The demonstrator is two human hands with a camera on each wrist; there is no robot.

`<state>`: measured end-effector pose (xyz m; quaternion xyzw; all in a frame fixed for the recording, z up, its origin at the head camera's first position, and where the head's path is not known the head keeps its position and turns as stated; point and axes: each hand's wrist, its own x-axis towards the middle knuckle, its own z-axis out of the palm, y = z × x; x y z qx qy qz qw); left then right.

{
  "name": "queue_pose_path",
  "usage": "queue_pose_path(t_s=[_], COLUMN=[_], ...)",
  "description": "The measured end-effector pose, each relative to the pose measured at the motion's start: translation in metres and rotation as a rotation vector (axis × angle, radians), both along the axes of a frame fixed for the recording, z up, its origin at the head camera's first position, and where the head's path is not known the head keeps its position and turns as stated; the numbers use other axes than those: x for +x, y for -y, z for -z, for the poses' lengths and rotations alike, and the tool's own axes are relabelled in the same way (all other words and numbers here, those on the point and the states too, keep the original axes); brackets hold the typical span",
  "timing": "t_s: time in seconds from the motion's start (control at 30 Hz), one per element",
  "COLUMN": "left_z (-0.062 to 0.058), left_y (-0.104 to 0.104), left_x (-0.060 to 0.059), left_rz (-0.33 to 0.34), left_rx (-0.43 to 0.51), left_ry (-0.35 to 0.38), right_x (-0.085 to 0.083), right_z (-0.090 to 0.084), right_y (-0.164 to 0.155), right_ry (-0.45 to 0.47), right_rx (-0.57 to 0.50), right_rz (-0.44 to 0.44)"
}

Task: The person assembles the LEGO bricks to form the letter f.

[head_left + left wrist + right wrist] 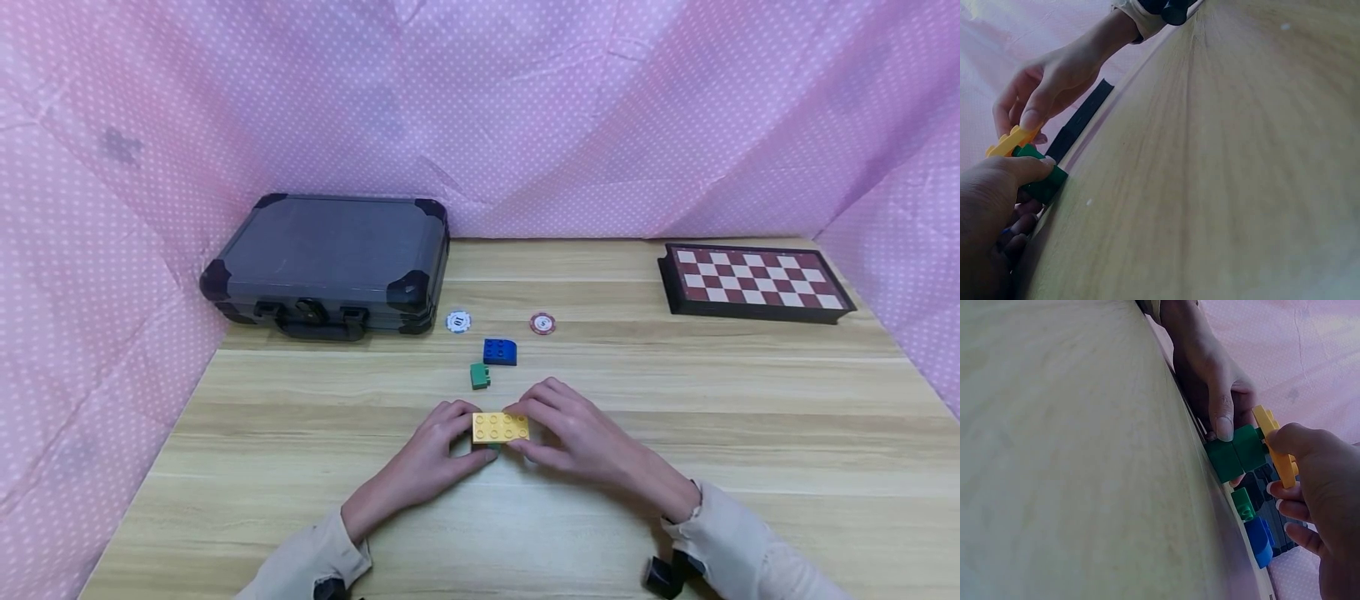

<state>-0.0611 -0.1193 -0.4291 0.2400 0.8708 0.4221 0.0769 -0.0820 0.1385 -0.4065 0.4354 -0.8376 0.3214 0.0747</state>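
Two stacked green toy bricks stand low at the tabletop, gripped by the left hand with its thumb along the near side. Over them lies a thin yellow eight-stud brick, which the right hand pinches between thumb and fingers. In the right wrist view the yellow brick sits slightly tilted against the studs of the upper green one. Seen from the head, it hides most of the green stack. Just beyond the hands are a small green brick on its side and a blue brick with one rounded end.
Behind the loose bricks lie a white-and-blue poker chip and a red one. A grey hard case with black corners occupies the back left. At the back right is a folded chessboard. Pink dotted cloth surrounds the table.
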Motion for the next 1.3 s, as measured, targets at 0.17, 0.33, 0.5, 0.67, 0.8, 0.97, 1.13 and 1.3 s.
queue_pose_path(t_s=[0.17,0.33,0.5,0.67,0.8,0.97,1.13,1.3], left_z=[0.000,0.000,0.000,0.000,0.001,0.000,0.000,-0.001], left_y=[0.000,0.001,0.001,0.001,0.001,0.000,-0.001,-0.001], left_x=[0.000,0.000,0.000,-0.002,-0.002,-0.002,-0.003,-0.002], left_rz=[0.003,-0.002,-0.006,-0.006,-0.005,-0.008,-0.010,-0.019], left_rx=[-0.002,-0.008,-0.009,-0.004,-0.005,0.003,0.010,0.018], left_ry=[-0.002,0.000,0.007,0.011,0.010,0.012,0.041,0.065], right_x=[0.000,0.000,-0.001,-0.002,-0.003,-0.004,-0.003,-0.003], right_z=[0.001,0.001,-0.001,-0.004,-0.007,-0.010,-0.012,-0.012], right_y=[-0.001,0.000,0.000,0.002,0.001,0.000,0.000,0.001], right_ry=[0.002,0.004,-0.013,-0.021,-0.007,0.018,0.050,0.058], right_rx=[0.002,0.007,0.013,0.030,0.055,0.085,0.112,0.129], right_rz=[0.002,0.002,-0.004,-0.014,-0.024,-0.027,-0.028,-0.033])
